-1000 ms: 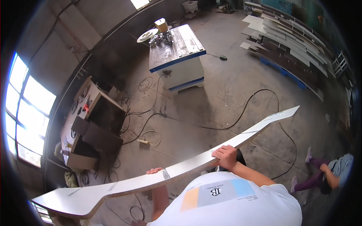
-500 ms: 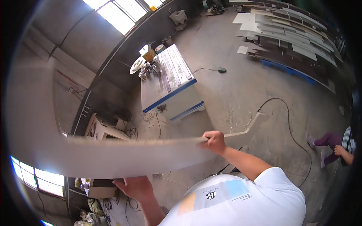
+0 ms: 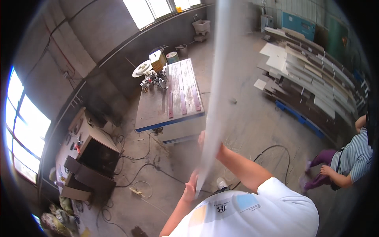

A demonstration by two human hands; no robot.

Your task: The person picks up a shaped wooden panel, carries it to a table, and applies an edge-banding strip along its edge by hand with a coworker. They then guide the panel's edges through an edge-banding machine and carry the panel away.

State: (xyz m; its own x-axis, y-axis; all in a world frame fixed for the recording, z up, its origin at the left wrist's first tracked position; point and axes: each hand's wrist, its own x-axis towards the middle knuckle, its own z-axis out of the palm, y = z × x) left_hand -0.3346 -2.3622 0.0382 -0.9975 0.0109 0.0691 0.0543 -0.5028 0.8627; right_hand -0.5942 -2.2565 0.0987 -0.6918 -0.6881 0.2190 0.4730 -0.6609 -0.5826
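A long white board (image 3: 216, 94) is seen almost edge-on, running from the top of the view down to near my shirt, and it is smeared by motion. At its lower end my left hand (image 3: 191, 186) holds the board from its left side. Higher up, my right hand (image 3: 202, 139) grips it, with the fingers showing on the left and the palm hidden behind the board. My right forearm reaches in from the right. The upper end of the board is too blurred to make out.
A workbench (image 3: 177, 94) with metal parts stands ahead. Stacked boards (image 3: 308, 71) lie at the right on a blue pallet (image 3: 298, 118). A person (image 3: 347, 162) in a striped top is at the right edge. Cables (image 3: 150, 166) trail over the floor near a cabinet (image 3: 98, 146).
The board has swung from lying crosswise, broad face showing, to standing edge-on and upright in the view. Both hands have moved with it, the left to the right. The view has turned.
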